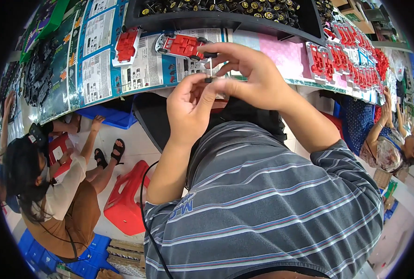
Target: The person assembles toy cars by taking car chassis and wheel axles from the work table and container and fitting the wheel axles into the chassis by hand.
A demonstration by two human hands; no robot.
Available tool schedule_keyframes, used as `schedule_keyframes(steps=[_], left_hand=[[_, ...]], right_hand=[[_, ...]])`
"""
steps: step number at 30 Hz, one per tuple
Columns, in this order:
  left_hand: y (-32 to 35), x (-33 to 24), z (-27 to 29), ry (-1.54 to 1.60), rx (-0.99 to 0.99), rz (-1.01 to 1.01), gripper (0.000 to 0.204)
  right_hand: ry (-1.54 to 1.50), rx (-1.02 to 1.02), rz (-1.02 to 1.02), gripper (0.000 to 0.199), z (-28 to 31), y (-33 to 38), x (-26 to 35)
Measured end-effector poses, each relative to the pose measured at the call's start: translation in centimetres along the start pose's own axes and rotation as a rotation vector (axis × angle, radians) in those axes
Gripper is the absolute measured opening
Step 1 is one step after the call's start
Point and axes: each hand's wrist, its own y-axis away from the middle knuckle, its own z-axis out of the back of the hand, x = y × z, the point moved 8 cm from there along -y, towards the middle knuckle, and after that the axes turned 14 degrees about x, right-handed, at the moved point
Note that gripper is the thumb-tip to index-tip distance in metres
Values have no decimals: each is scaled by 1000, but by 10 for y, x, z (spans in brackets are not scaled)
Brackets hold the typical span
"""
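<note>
My left hand (pixel 188 104) is closed in a pinch near the table's front edge. At its fingertips is a small black part (pixel 208 80), with a thin metallic bit beside it, possibly an axle. My right hand (pixel 255 76) curls round from the other side, its thumb against that part. A dark wheel-like piece (pixel 210 55) shows under its forefinger; whether the two pieces join is unclear. Just beyond lies a red and white toy car chassis (pixel 183 46) with black wheels. Another red chassis (pixel 127 46) in a white shell sits to its left, without visible wheels.
A black tray (pixel 235 22) full of black wheels with yellow hubs stands at the back. Rows of red and white chassis (pixel 321 61) lie right, dark parts (pixel 41 69) left. People sit on both sides; a red stool (pixel 127 200) is at my left.
</note>
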Motion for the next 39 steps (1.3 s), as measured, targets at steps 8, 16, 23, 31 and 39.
schedule_keyframes(steps=[8,16,23,31,39], left_hand=[[3,3,20,-420,43,15,22],[-22,33,68,106,-362,217,27],[-31,33,64,254,-352,233,20],[-20,34,54,217,-128,125,20],[-8,16,29,320,-69,-82,29]], right_hand=[[131,-128,75,56,2,9,-12],[415,-410,-56,57,18,-16,-39],[427,-459,-49,51,14,-16,-49],[422,-283,138,53,12,-3,-8],[330,-259,127,58,9,12,-8]])
